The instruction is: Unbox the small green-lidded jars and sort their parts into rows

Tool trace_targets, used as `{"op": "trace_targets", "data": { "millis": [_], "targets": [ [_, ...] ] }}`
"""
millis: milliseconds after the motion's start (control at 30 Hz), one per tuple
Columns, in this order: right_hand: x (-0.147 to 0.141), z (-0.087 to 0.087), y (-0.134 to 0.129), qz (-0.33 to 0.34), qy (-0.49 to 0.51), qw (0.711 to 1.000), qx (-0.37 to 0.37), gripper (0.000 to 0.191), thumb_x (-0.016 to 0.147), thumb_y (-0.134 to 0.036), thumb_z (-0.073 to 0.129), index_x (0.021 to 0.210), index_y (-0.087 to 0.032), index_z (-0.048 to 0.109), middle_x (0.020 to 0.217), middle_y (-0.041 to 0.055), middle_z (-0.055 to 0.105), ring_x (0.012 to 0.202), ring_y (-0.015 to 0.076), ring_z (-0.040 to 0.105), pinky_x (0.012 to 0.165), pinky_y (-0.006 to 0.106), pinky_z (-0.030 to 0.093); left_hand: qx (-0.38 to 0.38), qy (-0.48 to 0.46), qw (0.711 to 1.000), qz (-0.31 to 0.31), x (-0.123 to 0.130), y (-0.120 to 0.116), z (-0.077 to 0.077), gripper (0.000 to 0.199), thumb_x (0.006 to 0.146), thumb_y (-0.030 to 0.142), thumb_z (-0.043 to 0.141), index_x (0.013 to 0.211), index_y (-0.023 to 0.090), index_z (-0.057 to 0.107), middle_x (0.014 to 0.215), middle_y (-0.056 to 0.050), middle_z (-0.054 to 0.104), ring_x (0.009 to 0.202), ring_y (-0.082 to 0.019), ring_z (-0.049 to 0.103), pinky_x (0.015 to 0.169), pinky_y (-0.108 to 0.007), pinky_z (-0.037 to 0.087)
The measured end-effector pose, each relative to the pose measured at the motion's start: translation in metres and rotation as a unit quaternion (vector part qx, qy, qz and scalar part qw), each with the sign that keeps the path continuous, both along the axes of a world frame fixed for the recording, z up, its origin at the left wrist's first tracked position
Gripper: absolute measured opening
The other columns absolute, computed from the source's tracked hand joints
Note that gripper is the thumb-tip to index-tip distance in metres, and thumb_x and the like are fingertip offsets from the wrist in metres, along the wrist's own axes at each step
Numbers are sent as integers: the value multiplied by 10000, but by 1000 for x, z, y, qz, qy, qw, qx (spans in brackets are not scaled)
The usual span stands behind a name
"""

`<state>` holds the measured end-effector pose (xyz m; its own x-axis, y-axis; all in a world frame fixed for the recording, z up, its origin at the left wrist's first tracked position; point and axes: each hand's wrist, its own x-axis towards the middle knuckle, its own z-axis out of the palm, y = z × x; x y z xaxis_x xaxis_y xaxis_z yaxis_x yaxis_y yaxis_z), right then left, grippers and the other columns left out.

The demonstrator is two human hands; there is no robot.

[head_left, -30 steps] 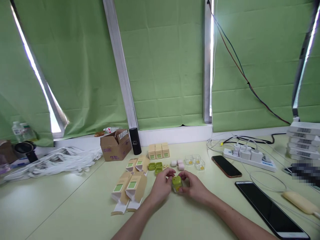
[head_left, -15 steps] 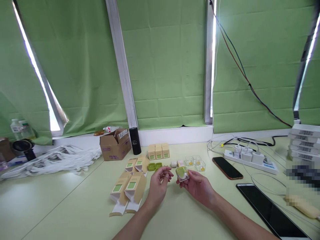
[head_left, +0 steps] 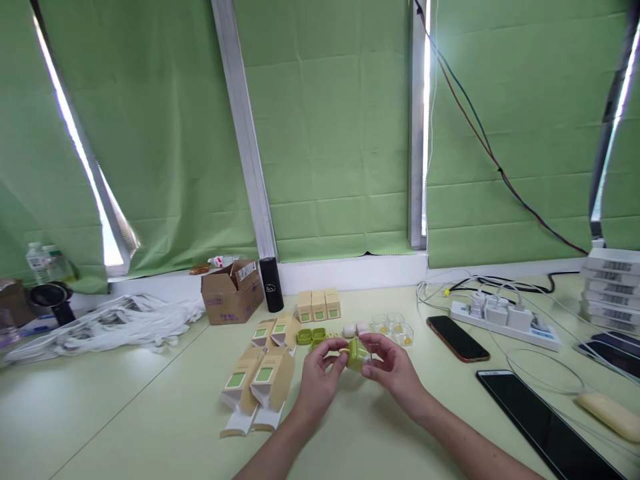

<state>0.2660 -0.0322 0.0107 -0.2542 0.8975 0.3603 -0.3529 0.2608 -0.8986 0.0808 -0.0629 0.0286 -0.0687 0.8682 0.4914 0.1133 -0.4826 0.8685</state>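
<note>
Between both hands, over the table, is a small green case (head_left: 357, 355) with a clear part on its right side. My left hand (head_left: 323, 373) pinches its left side, where a small yellowish bit shows at the fingertips. My right hand (head_left: 395, 373) grips the clear right side. Just behind the hands lie green square pieces (head_left: 311, 335), small white-and-pink cylinders (head_left: 355, 329) and clear cups with yellow centres (head_left: 393, 327). Left of my left hand, open cream cartons with green labels (head_left: 270, 375) lie on the table.
Three closed cream boxes (head_left: 319, 305) stand behind, near a black cylinder (head_left: 271, 285) and a cardboard box (head_left: 232, 293). White straps (head_left: 110, 327) lie left. A phone (head_left: 457, 338), tablet (head_left: 545, 423), power strip (head_left: 505, 323) and cables are at right.
My left hand has moved right and taken hold of the case, which is now turned on its side between both hands. More green pieces show behind my left hand.
</note>
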Motion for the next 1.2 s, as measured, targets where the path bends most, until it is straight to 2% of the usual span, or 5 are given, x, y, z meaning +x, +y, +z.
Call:
{"op": "trace_targets", "data": {
  "millis": [233, 467, 667, 1000, 1200],
  "targets": [
    [-3, 4, -8, -37, -51, 996, 67, 486, 721, -174, 764, 1181, -286, 652, 1271, 79, 640, 1203, 282, 599, 874, 387, 553, 18, -29, 999, -13, -1, 3, -2, 171, 809, 329, 783, 868, 178, 731, 1072, -126, 751, 1035, -280, 710, 830, -367, 615],
    [-2, 0, -13, -65, -133, 976, 159, 518, 782, -103, 631, 1246, -327, 589, 1331, 68, 563, 1253, 264, 565, 895, 380, 564, 117, 116, 983, 76, 4, -12, 2, 128, 917, 243, 652, 804, 229, 711, 1093, -105, 751, 1075, -278, 683, 944, -447, 545],
    [-3, -5, -11, -65, -172, 960, 213, 543, 787, -84, 631, 1274, -314, 566, 1305, 83, 570, 1226, 271, 561, 964, 434, 559, 178, 204, 960, 71, 5, -16, 3, 161, 955, 167, 550, 867, 245, 660, 1107, -94, 745, 1078, -270, 667, 925, -424, 515],
    [-2, -4, -7, -71, -212, 951, 212, 499, 783, -105, 652, 1236, -309, 611, 1258, 67, 635, 1138, 271, 598, 916, 422, 548, 147, 240, 956, 81, 2, -14, 4, 150, 956, 150, 507, 887, 242, 603, 1091, -82, 741, 1010, -259, 678, 851, -378, 500],
    [1, -4, -5, -107, -221, 947, 208, 496, 741, -128, 697, 1202, -307, 664, 1210, 83, 667, 1094, 303, 593, 793, 408, 539, 99, 209, 968, 96, -1, -12, -1, 116, 982, 283, 530, 913, 242, 614, 1060, -107, 748, 985, -284, 700, 846, -409, 514]
  ]
}}
